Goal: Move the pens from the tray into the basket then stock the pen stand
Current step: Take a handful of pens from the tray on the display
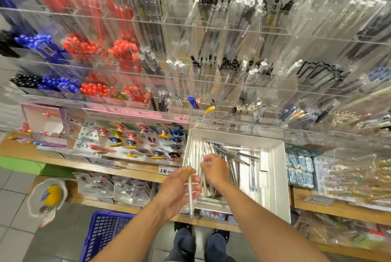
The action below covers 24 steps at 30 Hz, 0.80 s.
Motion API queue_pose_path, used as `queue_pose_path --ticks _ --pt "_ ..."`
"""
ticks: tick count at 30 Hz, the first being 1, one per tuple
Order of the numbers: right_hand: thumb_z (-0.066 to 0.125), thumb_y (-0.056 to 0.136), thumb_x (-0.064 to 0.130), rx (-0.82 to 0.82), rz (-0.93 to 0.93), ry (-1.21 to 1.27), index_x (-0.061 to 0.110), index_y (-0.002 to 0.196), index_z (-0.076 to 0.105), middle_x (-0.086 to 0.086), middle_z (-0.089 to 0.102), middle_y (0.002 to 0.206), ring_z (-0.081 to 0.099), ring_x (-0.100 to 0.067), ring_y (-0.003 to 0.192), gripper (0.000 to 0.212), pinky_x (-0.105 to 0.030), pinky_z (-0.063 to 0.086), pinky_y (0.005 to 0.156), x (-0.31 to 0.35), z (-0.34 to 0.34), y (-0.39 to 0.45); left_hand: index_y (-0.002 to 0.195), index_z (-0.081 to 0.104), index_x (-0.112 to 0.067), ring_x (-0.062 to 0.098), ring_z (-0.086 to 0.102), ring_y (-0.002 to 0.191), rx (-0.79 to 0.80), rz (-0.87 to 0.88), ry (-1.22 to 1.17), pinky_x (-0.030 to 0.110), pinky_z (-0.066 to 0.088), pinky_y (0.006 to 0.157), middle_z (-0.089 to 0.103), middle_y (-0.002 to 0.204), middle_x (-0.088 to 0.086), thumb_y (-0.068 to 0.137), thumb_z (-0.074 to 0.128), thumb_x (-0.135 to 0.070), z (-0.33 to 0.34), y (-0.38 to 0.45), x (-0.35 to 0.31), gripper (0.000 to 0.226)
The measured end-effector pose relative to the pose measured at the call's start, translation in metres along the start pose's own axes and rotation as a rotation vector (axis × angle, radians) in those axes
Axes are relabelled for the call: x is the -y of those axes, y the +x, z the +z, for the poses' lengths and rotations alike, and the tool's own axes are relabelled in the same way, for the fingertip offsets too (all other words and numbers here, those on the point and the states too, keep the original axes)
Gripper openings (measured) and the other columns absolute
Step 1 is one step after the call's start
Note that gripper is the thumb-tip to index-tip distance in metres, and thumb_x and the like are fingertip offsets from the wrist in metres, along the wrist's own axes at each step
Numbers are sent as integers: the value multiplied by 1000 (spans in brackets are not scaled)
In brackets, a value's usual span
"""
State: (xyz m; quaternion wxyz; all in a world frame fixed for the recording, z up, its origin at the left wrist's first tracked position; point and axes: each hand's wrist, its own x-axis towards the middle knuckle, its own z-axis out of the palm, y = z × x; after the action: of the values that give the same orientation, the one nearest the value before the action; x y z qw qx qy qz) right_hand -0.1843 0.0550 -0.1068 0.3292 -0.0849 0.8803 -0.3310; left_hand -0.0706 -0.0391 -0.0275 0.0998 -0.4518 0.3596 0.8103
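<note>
Progress: we judge it early; tray (277, 168), frame centre, is full of pens (230, 162).
Left hand (179, 187): grips one clear pen (191, 196).
Right hand (213, 169): fingers curled into pens; hold unclear.
Basket (101, 234): lower left, looks unfilled.

Motion blur is smearing the pen stand (211, 50), so its upper tiers are dissolving into streaks and the price labels are staying unreadable. The basket (101, 236) is being cut off by the bottom edge. The right hand (213, 169) is covering part of the pens (234, 156) in the tray (277, 177), hiding what its fingertips are touching.
</note>
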Motion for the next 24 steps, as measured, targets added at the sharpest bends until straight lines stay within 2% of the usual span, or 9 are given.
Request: queue_pose_path --ticks 2,4,6,8,12,16,20,24 --pt "60 94 22 -2 16 0 18 109 63 3 68 106 58 -5 80 15 -15 43 69 -2 -1 0 109 58 -6 21 65 65 -7 9 2 31 55 58 70 80 10 105 44 -17 0 0 -2 19" --pt "55 97 22 7 -5 19 17 112 58 8 63 94 57 -2 76 16 -12 39 61 -4 -10 -8 108 59 -6 19 64 63 -7 19 25 29 54 56 70 80 10 104 46 -18 1 -1 -1 17" --pt "53 99 24 -8 -61 99 17 115 56 8 60 95 60 -8 81 18 -18 47 66 -6 -24 -20 107 59 -6 18 64 63 -13 32 24 28 54 56 70 79 9 104 47 -18 2 -1 -2 17" --pt "55 98 21 -21 -97 280 18 112 58 2 63 98 65 -15 83 15 -27 55 71 -5 -39 -35 108 59 -6 19 64 66 -19 49 5 29 55 58 70 79 9 103 49 -17 3 1 -3 16" --pt "60 93 6 136 -121 694 13 103 63 -5 68 80 65 -15 66 12 -25 54 62 2 -59 -61 102 61 -6 21 64 76 23 111 57 29 57 65 70 88 10 100 55 -17 9 2 -1 13" --pt "62 92 6 195 -122 812 9 103 63 -8 67 74 62 -16 64 12 -25 51 61 15 -60 -65 102 58 -6 14 68 77 137 133 151 27 54 67 73 88 6 94 62 -27 16 -3 0 22" --pt "66 87 3 263 -93 911 5 103 62 -6 70 73 63 -14 62 17 -23 52 59 24 -56 -62 103 57 -11 0 64 72 169 160 271 29 43 76 71 81 -7 81 66 -39 13 -7 -8 37" --pt "73 76 10 305 -43 1029 4 102 64 -7 70 74 64 -14 61 29 -20 54 58 25 -56 -57 107 59 -5 10 64 86 172 250 264 28 44 84 70 86 -3 88 62 -31 13 -7 -8 33"
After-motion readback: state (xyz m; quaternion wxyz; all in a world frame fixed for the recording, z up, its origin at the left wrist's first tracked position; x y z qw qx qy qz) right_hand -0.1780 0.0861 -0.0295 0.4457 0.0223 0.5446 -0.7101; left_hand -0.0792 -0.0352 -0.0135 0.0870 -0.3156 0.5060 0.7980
